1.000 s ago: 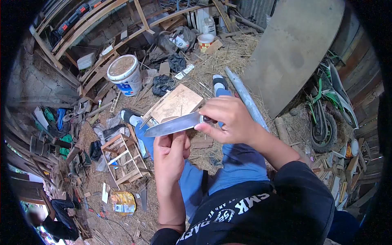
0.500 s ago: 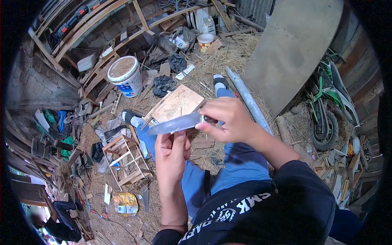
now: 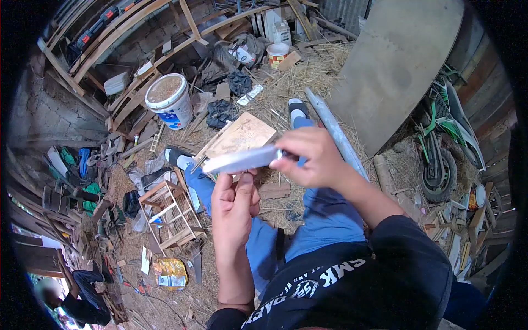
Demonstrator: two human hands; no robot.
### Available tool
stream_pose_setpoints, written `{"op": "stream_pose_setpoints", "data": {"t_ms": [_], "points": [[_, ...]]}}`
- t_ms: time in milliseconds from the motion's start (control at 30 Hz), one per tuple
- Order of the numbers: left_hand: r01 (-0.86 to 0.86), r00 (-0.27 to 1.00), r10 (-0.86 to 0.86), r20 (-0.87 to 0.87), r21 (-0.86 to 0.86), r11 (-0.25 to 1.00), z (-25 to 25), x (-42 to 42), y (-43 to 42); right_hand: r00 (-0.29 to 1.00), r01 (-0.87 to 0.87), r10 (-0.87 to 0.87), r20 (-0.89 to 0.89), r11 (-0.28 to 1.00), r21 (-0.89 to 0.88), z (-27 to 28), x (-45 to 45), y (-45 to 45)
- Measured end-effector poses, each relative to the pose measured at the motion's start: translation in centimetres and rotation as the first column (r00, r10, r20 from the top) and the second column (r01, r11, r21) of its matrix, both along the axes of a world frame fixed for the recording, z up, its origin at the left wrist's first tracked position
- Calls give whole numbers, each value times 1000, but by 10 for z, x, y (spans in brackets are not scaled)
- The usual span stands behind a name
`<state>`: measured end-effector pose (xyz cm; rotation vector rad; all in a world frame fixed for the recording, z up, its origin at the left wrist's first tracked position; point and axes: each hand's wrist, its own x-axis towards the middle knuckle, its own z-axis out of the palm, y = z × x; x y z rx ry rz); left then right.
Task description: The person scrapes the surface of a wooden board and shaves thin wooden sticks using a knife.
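The right hand (image 3: pixel 312 157) grips the knife (image 3: pixel 239 160), its blurred blade just above the left hand (image 3: pixel 232 209), on the near side of the wooden board (image 3: pixel 242 131). The left hand seems to pinch a mostly hidden small piece (image 3: pixel 237 177); any stroke calls for a clear thumb

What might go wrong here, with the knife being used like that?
The blade of the knife is right above the left hand's thumb and fingers, so a slip might cut them. The right hand could lose the handle. The knife might then drop toward the legs spread below.
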<state>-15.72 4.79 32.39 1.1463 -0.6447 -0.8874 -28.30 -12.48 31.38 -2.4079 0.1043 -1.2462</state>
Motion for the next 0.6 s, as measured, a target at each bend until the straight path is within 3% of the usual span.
{"op": "stream_pose_setpoints", "data": {"t_ms": [200,267,300,333,400,433,467,533,600], "points": [[20,1000,-20,-3,3,1000,4,-3,2,995,-65,61,-74,997,-42,-1,1,7],[-25,998,21,52,77,997,1,3,0,995,64,-63,-71,998,2,-7,6,-4],[40,999,-42,25,65,997,-3,9,1,979,190,-178,-95,972,141,-10,9,-12],[41,999,-43,26,61,997,-7,10,-1,979,191,-179,-94,972,137,-12,12,-18],[12,1000,-13,18,60,998,-14,10,-3,969,244,-186,-163,832,498,-16,18,-27],[11,1000,-12,14,58,998,-17,12,-5,990,141,-93,-109,773,618,-21,23,-25],[39,999,-38,-4,69,997,-19,16,-7,989,145,-95,-113,772,619,-24,27,-20],[74,997,-72,-30,79,994,-25,22,-11,986,-102,167,6,571,815,-27,36,-7],[115,993,-112,-33,91,989,-31,27,-16,980,-120,201,6,559,821,-32,45,-5]]}}
